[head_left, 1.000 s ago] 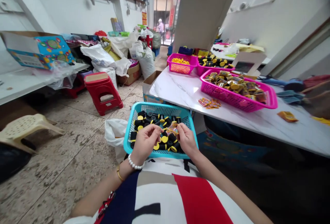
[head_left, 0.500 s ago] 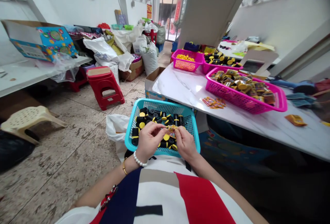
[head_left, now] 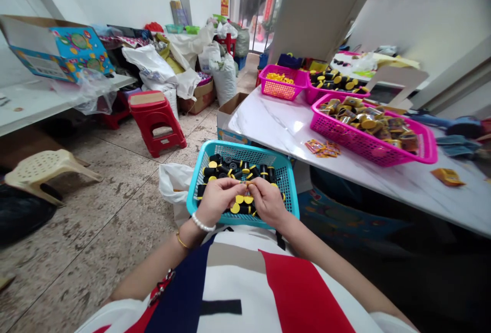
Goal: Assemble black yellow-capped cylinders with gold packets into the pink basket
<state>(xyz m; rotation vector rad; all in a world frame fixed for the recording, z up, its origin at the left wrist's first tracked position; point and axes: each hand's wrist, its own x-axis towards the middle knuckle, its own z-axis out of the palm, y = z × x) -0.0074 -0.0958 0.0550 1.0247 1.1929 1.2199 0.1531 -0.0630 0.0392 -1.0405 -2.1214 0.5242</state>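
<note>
A teal plastic basket rests on my lap, filled with several small black cylinders with yellow caps. My left hand and my right hand are closed over the basket, fingertips meeting. Between them they pinch a small orange-yellow packet, mostly hidden by the fingers. A pearl bracelet and a gold bangle sit on my left wrist.
A white marble table stands to the right with pink baskets of wrapped pieces, loose packets and an orange item. A red stool, a cream stool, sacks and a white bag stand on the floor at left.
My hands have drawn closer together over the basket, and the packet is now pinched tight between the fingertips. The view has tilted slightly.
</note>
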